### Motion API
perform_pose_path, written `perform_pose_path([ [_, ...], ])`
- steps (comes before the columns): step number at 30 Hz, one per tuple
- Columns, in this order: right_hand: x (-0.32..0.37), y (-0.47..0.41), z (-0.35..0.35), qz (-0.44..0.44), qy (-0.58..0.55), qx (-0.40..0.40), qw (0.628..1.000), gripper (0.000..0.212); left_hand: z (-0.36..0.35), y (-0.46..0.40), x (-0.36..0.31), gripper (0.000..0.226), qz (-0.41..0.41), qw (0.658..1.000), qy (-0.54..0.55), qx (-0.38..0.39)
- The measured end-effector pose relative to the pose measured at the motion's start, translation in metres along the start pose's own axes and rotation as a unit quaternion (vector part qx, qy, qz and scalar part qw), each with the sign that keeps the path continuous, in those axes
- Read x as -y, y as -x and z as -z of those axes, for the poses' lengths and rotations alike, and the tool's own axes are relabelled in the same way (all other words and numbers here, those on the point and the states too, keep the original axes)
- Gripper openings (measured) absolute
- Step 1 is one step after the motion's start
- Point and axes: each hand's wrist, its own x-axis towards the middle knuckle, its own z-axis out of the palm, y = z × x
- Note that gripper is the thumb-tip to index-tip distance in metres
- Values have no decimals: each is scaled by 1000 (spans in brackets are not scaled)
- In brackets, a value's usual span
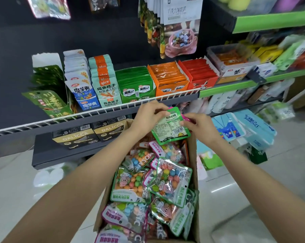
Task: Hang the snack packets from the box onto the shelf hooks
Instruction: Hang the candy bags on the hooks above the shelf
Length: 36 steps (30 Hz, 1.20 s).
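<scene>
— What borders the working space?

— A white wire shelf rail [113, 109] runs across just above the hands, fronting a shelf of upright display cartons of snacks: green [136, 85], orange [169, 79] and red [199, 74]. Above that, dark back panel lies bare on the left, and a row of hanging printed pouches [179, 28] hangs at the top right. Below the rail, a brown cardboard box [194, 165] stands open-topped, its right wall next to pale floor tiles [253, 176], where there is open room. Black-and-tan cartons marked DALICCA [88, 135] sit on a lower dark shelf just left of the box.

— And the packet being handled?

— A green-edged plastic snack packet [171, 127], white label side facing the camera, is held up above the far end of the box, just below the wire rail. The left hand [148, 116] pinches its upper left corner with curled fingers; the right hand [199, 125] pinches its right edge, with something pink showing behind the fingertips.

— The rest of the stock?

— A heap of clear candy packets with green or pink headers [157, 186] fills the box, lying overlapped beneath both forearms.
</scene>
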Motion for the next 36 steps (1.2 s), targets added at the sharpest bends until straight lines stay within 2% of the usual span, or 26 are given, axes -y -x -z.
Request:
perform_pose_path([
  [4, 32, -12, 13, 24, -54, 10, 998, 28, 42, 1, -22, 22, -10, 999, -16, -42],
  [9, 85, -29, 0, 61, -86, -34, 994, 32, 95, 12, -26, 24, -13, 989, -81, -120],
  [13, 122, -48, -16, 53, -148, -109, 982, 40, 142, 14, -28, 18, 0, 982, -80, -169],
  [16, 148, -54, -19, 49, -153, -154, 975, 49, 178, 11, -22, 20, 26, 983, -78, -164],
  [18, 168, -55, -23, 76, -121, -184, 972, 47, 199, 9, -13, 23, 34, 984, -76, -159],
  [20, 185, -60, -32, 99, -80, -214, 969, 24, 215, 6, -5, 22, 46, 984, -61, -160],
  [21, 193, -62, -38, 106, -54, -231, 966, 21, 222, 5, -3, 20, 59, 984, -44, -161],
  [23, 208, -68, -52, 176, 35, -270, 946, 30, 234, -1, 3, 13, 92, 982, 37, -161],
  [26, 227, -74, -77, 307, 189, -303, 882, 35, 252, -4, 7, 9, 156, 960, 202, -118],
  [27, 231, -77, -85, 326, 220, -308, 866, 42, 258, -4, 9, 9, 174, 948, 248, -99],
  [29, 233, -80, -97, 334, 254, -295, 858, 57, 268, -2, 13, 5, 195, 928, 310, -74],
  [32, 237, -82, -106, 357, 280, -281, 846, 51, 277, 1, 22, 10, 217, 918, 328, -46],
  [36, 248, -85, -113, 376, 300, -267, 835, 38, 285, 1, 27, 7, 228, 926, 299, -37],
])
